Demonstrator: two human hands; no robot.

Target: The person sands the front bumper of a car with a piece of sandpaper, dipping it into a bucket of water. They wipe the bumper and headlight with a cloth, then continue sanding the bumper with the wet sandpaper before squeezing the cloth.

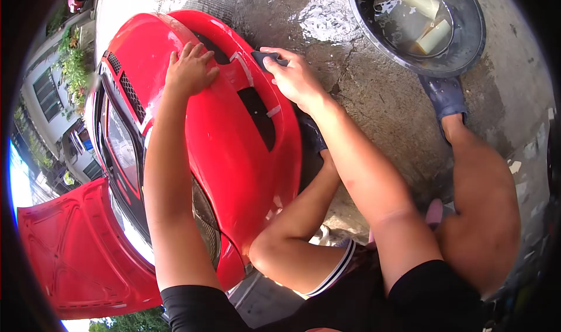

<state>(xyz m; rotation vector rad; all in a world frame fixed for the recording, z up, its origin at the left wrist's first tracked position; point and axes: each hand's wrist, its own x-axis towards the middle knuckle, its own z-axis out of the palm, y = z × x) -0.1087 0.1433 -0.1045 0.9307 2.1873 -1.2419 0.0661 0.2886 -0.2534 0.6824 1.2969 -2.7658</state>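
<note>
Red bodywork (228,139) of a car fills the middle of the head view, with a dark rectangular opening (255,115) in its rear face and pale patches at the edges. My left hand (191,69) lies flat on the upper curve of the panel, fingers spread. Pinched in my right hand (298,82) is a dark grey flat pad (269,58), held right at the outer rim of the bodywork near a pale outlined corner.
A black tub (476,40) of water with pale cylindrical pieces (433,35) stands on the wet concrete (374,104) at upper right. My foot in a blue clog (442,95) is beside it. A raised red lid (82,250) sticks out at lower left.
</note>
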